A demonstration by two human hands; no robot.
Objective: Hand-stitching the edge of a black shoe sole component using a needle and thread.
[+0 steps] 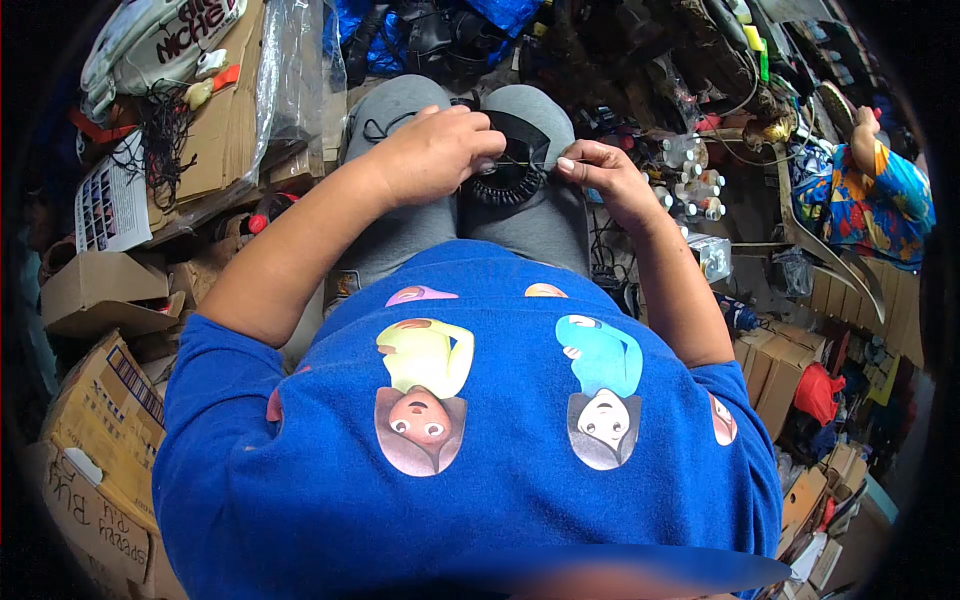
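On my lap, over the grey trousers (395, 225), lies a black curved piece (507, 192) with a ribbed, looped edge. I cannot tell what it is. My left hand (450, 150) is closed at its left side, fingers bent together close to the ribbed edge. Across the dark piece runs a thin pale thread (525, 163) between my two hands. Thumb and forefinger of my right hand (605, 178) pinch the thread's right end, slightly apart from the black piece. A dark cord loop (378, 130) shows beside my left wrist.
Cardboard (215, 130) and a plastic sheet (290, 100) stand at my left, with an open box (105, 290) nearer. Several small clear bottles (690, 180) are right of my knee. Farther right, another person's arm in a colourful sleeve (895, 190) shows near a curved blade-like thing (865, 280).
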